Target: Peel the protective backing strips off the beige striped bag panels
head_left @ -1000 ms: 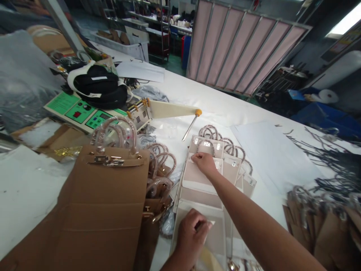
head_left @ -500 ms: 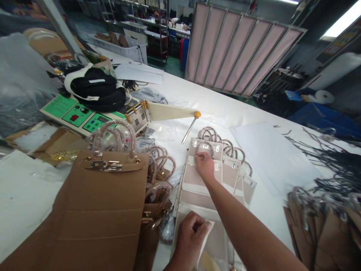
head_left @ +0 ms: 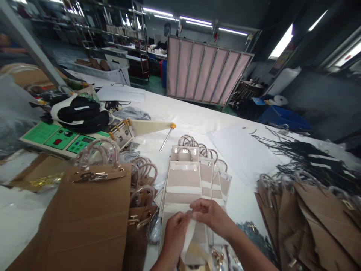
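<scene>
L hand [head_left: 174, 232] closed on pale strip [head_left: 189, 234], which hangs over beige bag panels [head_left: 184, 179] nr bottom of view. R hand [head_left: 212, 215] curled in from R, fingertips meeting L's; can't tell if it grips anything. Panels lie overlapped on white surface [head_left: 194, 117], ctr, fanned to R, wrapped handles at far end. Lg brown bag [head_left: 91, 210] to L, gold-tone clasp nr top. More brown bags [head_left: 318, 218] bunched far R. Screwdriver [head_left: 167, 140] beyond panels, slightly L.
</scene>
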